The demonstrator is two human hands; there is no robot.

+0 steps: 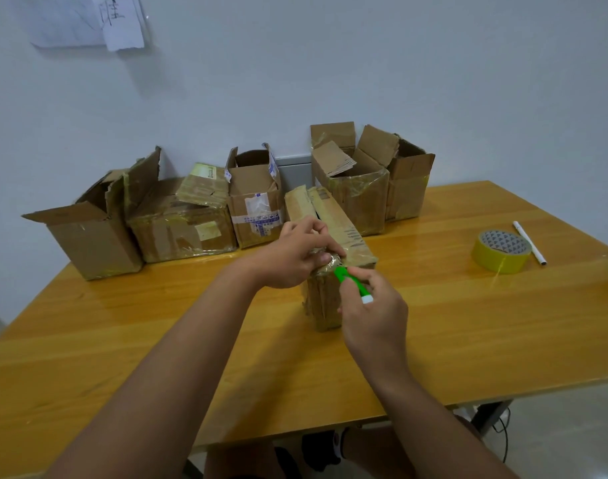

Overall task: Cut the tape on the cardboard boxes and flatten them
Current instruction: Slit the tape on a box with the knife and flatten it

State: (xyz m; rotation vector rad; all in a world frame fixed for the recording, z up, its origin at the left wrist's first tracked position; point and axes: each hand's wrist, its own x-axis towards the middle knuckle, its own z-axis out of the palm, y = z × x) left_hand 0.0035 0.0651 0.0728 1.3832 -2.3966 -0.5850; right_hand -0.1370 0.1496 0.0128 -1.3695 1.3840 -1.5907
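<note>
Head view: right hand [371, 312] pinching green cutter [351, 283], tip at taped top edge of box [333, 236]. Left hand [295, 250] gripping that same edge, fingertips [325, 259] just beside blade. Slip risk: tape gives suddenly, blade jumps into fingers. More boxes [178, 216] beyond hands, unflattened; tape roll [501, 252] off right.
</note>
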